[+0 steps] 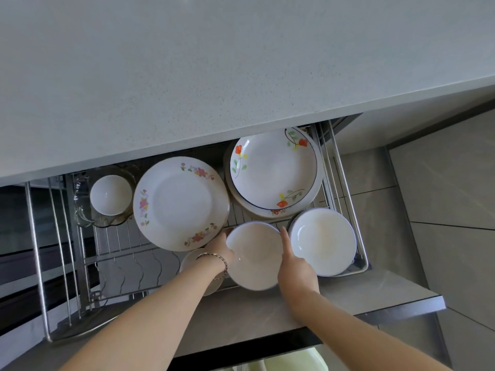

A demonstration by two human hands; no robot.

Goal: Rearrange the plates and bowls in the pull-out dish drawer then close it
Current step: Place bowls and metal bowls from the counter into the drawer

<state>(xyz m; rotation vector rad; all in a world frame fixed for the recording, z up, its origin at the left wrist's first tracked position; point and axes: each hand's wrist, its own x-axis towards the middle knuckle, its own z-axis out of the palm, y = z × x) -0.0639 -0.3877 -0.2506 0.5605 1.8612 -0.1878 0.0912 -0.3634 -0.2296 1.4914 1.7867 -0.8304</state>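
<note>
The pull-out wire drawer [348, 188] stands open under the counter. A plain white bowl [253, 259] near its front is gripped by both hands: my left hand [221, 246] on its left rim, my right hand [293, 266] on its right rim with the index finger stretched along the edge. To the right sits a stack of white bowls [322, 241]. Behind are a pink-flowered plate [180, 203] and an orange-flowered plate stack [274, 170]. A small white bowl [111, 195] rests in a glass dish [88, 218] at the left. Another pale dish [188, 262] is partly hidden under my left wrist.
The grey speckled countertop [214, 62] overhangs the back of the drawer. A wire plate rack [128, 271] fills the front left of the drawer. The grey drawer front [388, 293] lies nearest me, and tiled floor [442, 196] runs along the right.
</note>
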